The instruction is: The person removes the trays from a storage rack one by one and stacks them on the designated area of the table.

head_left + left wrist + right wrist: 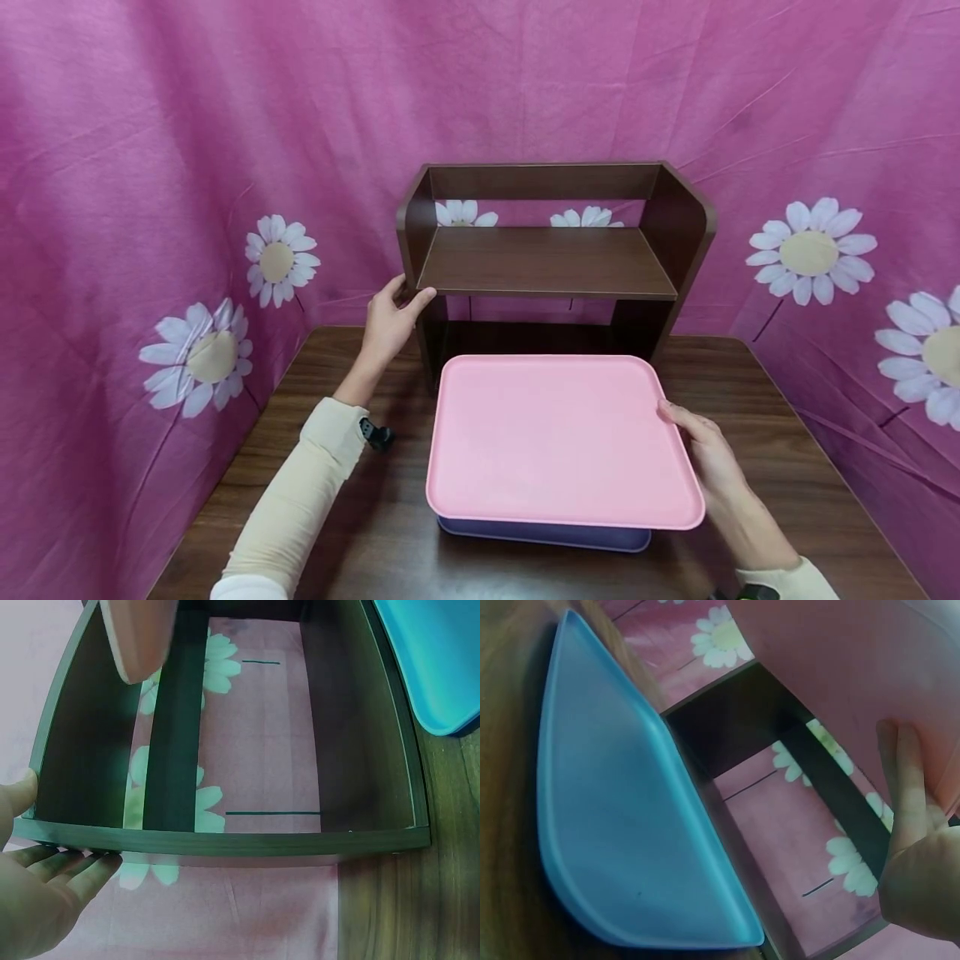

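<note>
A dark brown two-tier shelf [547, 260] stands at the back of the table. My left hand [386, 321] grips its left side panel, thumb at the front edge and fingers along the outer face, as the left wrist view shows too. Level in front of the lower tier, a pink tray [558, 437] is held by its right rim in my right hand [705, 454]. In the right wrist view those fingers [907, 787] spread under the tray. Below it a blue tray [637, 795] lies on the table, mostly covered by the pink one in the head view.
The brown wooden table [750, 417] runs out on both sides of the shelf. Behind and at both sides hangs a pink curtain [525, 83] with white daisies. It shows through the shelf's open back.
</note>
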Demonstrator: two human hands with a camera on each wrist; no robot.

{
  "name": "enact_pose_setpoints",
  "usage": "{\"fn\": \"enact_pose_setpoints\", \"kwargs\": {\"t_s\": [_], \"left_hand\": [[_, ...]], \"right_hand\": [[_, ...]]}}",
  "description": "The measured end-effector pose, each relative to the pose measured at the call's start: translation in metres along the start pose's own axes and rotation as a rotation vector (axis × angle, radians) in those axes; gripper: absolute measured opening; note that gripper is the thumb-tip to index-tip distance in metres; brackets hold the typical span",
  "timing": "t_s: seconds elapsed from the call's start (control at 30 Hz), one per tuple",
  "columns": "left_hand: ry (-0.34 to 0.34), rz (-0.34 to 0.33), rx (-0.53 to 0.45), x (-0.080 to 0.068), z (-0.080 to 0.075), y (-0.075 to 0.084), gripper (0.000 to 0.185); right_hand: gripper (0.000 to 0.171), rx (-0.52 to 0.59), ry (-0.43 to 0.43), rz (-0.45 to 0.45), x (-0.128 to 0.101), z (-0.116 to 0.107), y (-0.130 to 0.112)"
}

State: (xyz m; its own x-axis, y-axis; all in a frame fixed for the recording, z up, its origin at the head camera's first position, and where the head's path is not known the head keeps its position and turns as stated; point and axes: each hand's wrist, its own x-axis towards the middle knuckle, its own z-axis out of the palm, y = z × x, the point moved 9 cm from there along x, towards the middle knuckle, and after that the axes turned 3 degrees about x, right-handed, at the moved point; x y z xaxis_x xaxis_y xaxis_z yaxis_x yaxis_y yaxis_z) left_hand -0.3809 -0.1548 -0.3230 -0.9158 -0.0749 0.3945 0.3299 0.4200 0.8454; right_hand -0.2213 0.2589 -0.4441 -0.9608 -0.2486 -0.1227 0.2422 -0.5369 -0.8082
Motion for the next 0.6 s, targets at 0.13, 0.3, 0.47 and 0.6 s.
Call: {"fn": "enact_pose_setpoints", "kwargs": {"t_s": [0.13,0.3,0.47,0.6], "left_hand": [[-0.002,-0.015,-0.004,0.000,0.000,-0.001,0.056],[-0.005,-0.024,-0.004,0.001,0.001,-0.004,0.058],[-0.005,-0.021,-0.004,0.001,0.001,-0.004,0.058],[-0.004,-0.017,0.002,0.001,0.000,-0.004,0.058]], "right_hand": [[0.043,0.004,0.000,0.003,0.000,-0.006,0.005],[0.042,0.028,-0.016,0.004,0.001,-0.012,0.012],[0.042,0.028,-0.021,-0.002,0.001,-0.019,0.019],[0.042,0.032,-0.014,-0.002,0.002,-0.025,0.025]]}}
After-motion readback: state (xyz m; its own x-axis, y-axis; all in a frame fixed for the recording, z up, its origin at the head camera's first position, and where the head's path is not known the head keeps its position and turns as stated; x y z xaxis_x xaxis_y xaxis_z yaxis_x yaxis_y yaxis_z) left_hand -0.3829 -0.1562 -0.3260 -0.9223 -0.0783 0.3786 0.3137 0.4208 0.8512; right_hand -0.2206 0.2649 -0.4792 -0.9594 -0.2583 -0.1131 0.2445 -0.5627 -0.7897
